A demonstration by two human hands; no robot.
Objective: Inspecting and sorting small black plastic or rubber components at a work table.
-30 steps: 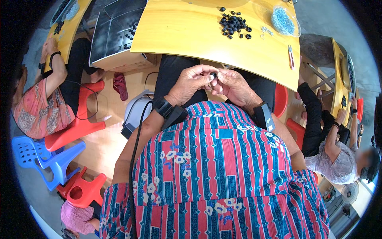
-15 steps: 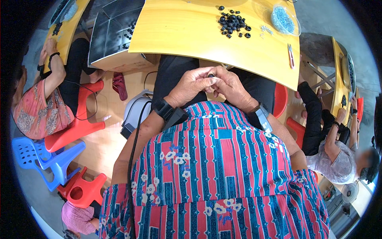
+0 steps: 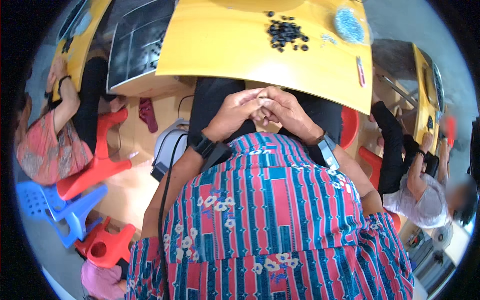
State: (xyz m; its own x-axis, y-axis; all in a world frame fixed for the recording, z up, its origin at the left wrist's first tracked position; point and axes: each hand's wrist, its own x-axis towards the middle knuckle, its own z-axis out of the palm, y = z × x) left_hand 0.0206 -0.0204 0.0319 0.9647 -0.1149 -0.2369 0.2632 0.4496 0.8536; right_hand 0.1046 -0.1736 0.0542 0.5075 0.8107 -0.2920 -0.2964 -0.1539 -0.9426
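My left hand (image 3: 234, 113) and my right hand (image 3: 289, 113) meet in front of my chest, just below the near edge of the yellow table (image 3: 220, 55). Their fingertips press together around a small part that the fingers hide. Each wrist carries a black band. On the table beyond lies a pile of small black parts (image 3: 286, 34), apart from both hands. A clear bag of blue-grey bits (image 3: 349, 24) sits to the right of the pile. Below that bag, near the table's edge, lies a thin red tool (image 3: 361, 71).
A grey tray (image 3: 137, 42) with scattered black parts sits on the table to the left. One person sits at the left (image 3: 45, 145) and another at the right (image 3: 420, 185). Red stools (image 3: 97, 165) and a blue chair (image 3: 50, 207) stand on the floor.
My hands have drawn closer together. The fingers now cover the small dark part that showed between them a second ago.
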